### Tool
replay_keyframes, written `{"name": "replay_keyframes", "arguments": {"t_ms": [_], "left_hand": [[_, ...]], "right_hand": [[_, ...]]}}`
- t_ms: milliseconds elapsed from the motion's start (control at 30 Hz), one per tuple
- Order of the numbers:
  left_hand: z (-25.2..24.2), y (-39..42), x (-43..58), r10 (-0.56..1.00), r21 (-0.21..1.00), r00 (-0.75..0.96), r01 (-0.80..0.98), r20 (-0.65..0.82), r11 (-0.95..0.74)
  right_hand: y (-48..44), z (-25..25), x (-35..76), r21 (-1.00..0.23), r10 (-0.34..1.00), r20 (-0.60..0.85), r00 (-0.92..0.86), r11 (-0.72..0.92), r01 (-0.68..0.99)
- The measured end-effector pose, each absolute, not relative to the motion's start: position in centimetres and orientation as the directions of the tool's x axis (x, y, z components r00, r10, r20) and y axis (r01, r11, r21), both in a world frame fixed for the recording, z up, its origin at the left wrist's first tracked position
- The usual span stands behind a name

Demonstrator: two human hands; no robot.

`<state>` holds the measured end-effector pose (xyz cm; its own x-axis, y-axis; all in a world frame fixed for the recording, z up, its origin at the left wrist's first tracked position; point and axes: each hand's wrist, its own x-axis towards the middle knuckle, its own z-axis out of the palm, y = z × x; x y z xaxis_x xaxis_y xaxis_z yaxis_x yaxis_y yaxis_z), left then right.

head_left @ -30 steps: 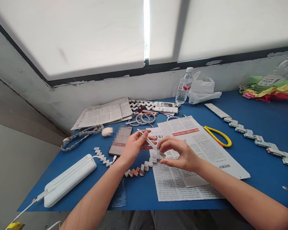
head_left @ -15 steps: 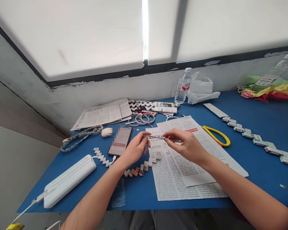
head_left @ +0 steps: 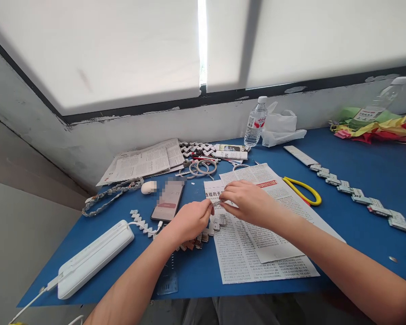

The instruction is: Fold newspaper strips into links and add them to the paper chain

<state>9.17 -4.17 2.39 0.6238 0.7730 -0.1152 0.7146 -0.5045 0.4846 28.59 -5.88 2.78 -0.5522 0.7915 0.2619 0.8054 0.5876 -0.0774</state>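
Observation:
My left hand and my right hand meet above the newspaper sheets, fingers pinched on the two ends of a small folded newspaper strip. Only its short middle shows between the fingertips. Just under my left hand lies a zigzag chain of folded paper, part of it hidden by the hand and forearm. The chain's narrow end reappears to the left. Yellow-handled scissors rest at the right edge of the sheets, blades hidden under the paper.
A phone lies left of my hands, near a white power bank with cables. A water bottle stands at the back. A long folded-paper chain runs along the right. A clear ruler lies near the front edge.
My hands have come closer together and lower, and less of the paper strip shows between them. My left hand now covers more of the zigzag chain. The view has shifted slightly.

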Motion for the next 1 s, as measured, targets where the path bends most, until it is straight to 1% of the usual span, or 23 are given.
{"name": "replay_keyframes", "arguments": {"t_ms": [67, 167, 267, 333, 467, 600, 700, 767, 867, 1000], "left_hand": [[2.5, -4.3, 9.2, 0.762, 0.450, 0.636, 0.720, -0.124, -0.528], [2.7, -4.4, 9.2, 0.743, 0.410, 0.657, 0.717, -0.127, -0.563], [2.8, -4.3, 8.9, 0.728, 0.413, 0.676, 0.699, -0.117, -0.583], [2.8, -4.2, 8.8, 0.717, 0.458, 0.688, 0.676, -0.111, -0.577], [2.9, -4.0, 8.6, 0.704, 0.617, 0.701, 0.604, -0.110, -0.505], [3.0, -4.0, 8.7, 0.721, 0.795, 0.684, 0.499, -0.116, -0.346], [2.9, -4.0, 8.8, 0.728, 0.894, 0.673, 0.396, -0.128, -0.208], [2.7, -3.9, 8.8, 0.725, 0.935, 0.673, 0.335, -0.149, -0.118], [2.4, -3.7, 8.8, 0.707, 0.962, 0.682, 0.274, -0.188, -0.008], [2.5, -3.7, 8.8, 0.681, 0.972, 0.701, 0.221, -0.212, 0.075]], "right_hand": [[-5.6, 3.0, 27.7, -0.099, 0.809, 0.116, -0.576, 0.586, 0.804], [-5.1, 3.6, 27.1, -0.186, 0.814, -0.060, -0.578, 0.560, 0.807], [-4.6, 4.5, 27.4, -0.304, 0.781, -0.158, -0.604, 0.544, 0.782], [-4.4, 5.0, 27.7, -0.362, 0.755, -0.177, -0.632, 0.548, 0.755], [-4.1, 5.5, 27.9, -0.415, 0.730, -0.117, -0.674, 0.580, 0.701], [-4.0, 5.4, 27.8, -0.427, 0.705, -0.005, -0.709, 0.640, 0.639], [-4.0, 4.9, 27.8, -0.418, 0.686, 0.089, -0.722, 0.684, 0.598], [-4.1, 4.4, 27.8, -0.418, 0.672, 0.151, -0.725, 0.708, 0.569], [-4.1, 3.7, 27.9, -0.428, 0.659, 0.224, -0.718, 0.729, 0.535], [-4.2, 3.2, 27.9, -0.459, 0.664, 0.267, -0.698, 0.725, 0.514]]}}
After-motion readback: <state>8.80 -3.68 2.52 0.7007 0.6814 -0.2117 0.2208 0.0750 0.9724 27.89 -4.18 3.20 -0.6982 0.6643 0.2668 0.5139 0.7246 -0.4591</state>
